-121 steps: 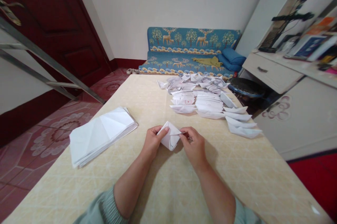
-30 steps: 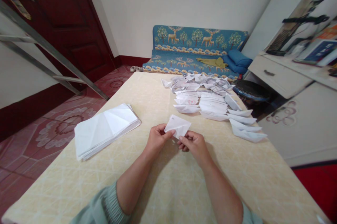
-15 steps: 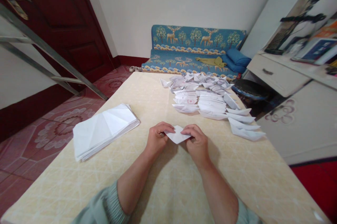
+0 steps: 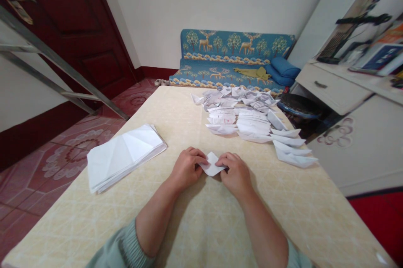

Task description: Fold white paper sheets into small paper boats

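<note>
Between my hands is a small folded white paper (image 4: 211,167), roughly diamond-shaped, close above the tabletop. My left hand (image 4: 190,167) pinches its left corner, with the thumb on top. On the other corner, my right hand (image 4: 235,174) grips the paper between thumb and fingers. Left of my hands lies a stack of white paper sheets (image 4: 126,154) with crease lines on the top one. Beyond my right hand stand rows of folded paper boats (image 4: 253,127), some with print on them. Fingertips under the folded paper are hidden.
A yellowish patterned cloth covers the table (image 4: 176,112). Behind it stands a blue sofa (image 4: 217,64) with deer and trees. To the right are a white cabinet (image 4: 346,133) and a dark round stool (image 4: 299,106); a metal ladder (image 4: 69,74) leans at the left.
Both hands have lowered slightly and turned inward, more knuckle-up. The folded paper has come down a little, and its side corners are now more covered by my fingers.
</note>
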The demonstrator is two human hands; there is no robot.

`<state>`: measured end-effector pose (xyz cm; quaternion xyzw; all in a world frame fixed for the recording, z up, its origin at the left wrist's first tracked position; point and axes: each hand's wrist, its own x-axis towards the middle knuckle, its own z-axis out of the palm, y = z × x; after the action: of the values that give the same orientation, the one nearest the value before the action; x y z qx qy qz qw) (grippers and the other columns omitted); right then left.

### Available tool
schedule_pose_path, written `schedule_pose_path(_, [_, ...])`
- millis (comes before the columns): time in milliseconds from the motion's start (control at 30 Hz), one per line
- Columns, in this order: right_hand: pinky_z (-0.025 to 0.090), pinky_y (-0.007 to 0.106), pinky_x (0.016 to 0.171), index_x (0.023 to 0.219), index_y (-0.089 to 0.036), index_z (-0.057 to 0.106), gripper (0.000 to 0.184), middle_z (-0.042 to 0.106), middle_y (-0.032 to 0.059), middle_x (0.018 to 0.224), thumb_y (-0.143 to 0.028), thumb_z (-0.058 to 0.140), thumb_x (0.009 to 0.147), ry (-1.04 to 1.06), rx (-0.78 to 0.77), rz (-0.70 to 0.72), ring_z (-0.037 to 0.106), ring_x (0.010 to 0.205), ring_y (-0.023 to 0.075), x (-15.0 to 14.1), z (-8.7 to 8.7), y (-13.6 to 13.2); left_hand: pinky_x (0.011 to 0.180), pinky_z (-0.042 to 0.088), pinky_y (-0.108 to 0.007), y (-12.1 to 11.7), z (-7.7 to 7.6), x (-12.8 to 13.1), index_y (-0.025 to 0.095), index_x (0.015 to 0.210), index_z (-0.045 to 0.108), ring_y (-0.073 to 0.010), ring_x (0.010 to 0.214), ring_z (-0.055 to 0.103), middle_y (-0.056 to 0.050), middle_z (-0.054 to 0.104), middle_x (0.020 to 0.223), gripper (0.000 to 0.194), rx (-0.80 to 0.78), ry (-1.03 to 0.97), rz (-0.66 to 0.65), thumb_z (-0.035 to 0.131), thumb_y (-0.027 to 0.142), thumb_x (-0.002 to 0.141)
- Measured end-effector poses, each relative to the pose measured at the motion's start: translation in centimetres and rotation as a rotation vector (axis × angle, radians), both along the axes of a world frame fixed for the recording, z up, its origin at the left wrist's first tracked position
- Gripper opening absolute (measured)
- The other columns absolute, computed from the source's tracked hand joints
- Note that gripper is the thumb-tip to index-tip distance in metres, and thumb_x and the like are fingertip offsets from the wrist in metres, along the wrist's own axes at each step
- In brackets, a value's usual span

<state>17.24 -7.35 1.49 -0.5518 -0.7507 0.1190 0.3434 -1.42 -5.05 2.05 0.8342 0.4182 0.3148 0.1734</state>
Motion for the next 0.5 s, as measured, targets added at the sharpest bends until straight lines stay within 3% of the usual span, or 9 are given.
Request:
schedule_pose_path(167, [0.044, 0.028, 0.065, 0.080, -0.025, 0.070, 0.027, 0.061, 0.0027, 0.084, -0.005, 0.058, 0.066, -0.021, -0.074, 0.009, 0.056, 0.076, 0.0175, 0.22, -0.05, -0.39, 0.081, 0.036, -0.037, -0.73, 1.04, -0.03, 0.024, 0.085, 0.071, -0.0219, 0.089, 0.054, -0.005, 0.066, 0.087, 0.026, 0.043, 0.139, -0.016, 0.062, 0.010, 0.065])
schedule_pose_path(333, [0.043, 0.025, 0.063, 0.082, -0.024, 0.071, 0.022, 0.060, 0.0022, 0.085, -0.010, 0.060, 0.070, 0.023, -0.126, 0.041, 0.057, 0.072, 0.0147, 0.36, -0.29, -0.32, 0.073, 0.040, -0.029, -0.75, 0.60, 0.10, 0.021, 0.088, 0.070, -0.0175, 0.078, 0.057, -0.006, 0.065, 0.084, 0.019, -0.025, 0.090, -0.080, 0.063, 0.020, 0.071])
schedule_pose_path(500, [0.039, 0.022, 0.061, 0.071, -0.021, 0.070, 0.014, 0.059, 0.0012, 0.081, -0.020, 0.057, 0.078, 0.063, -0.186, 0.026, 0.055, 0.068, 0.0122, 0.33, 0.05, -0.15, 0.065, 0.038, -0.024, -0.53, 0.45, 0.13, 0.019, 0.077, 0.069, -0.0144, 0.073, 0.056, -0.005, 0.064, 0.077, 0.018, -0.093, 0.076, -0.014, 0.053, 0.027, 0.082])
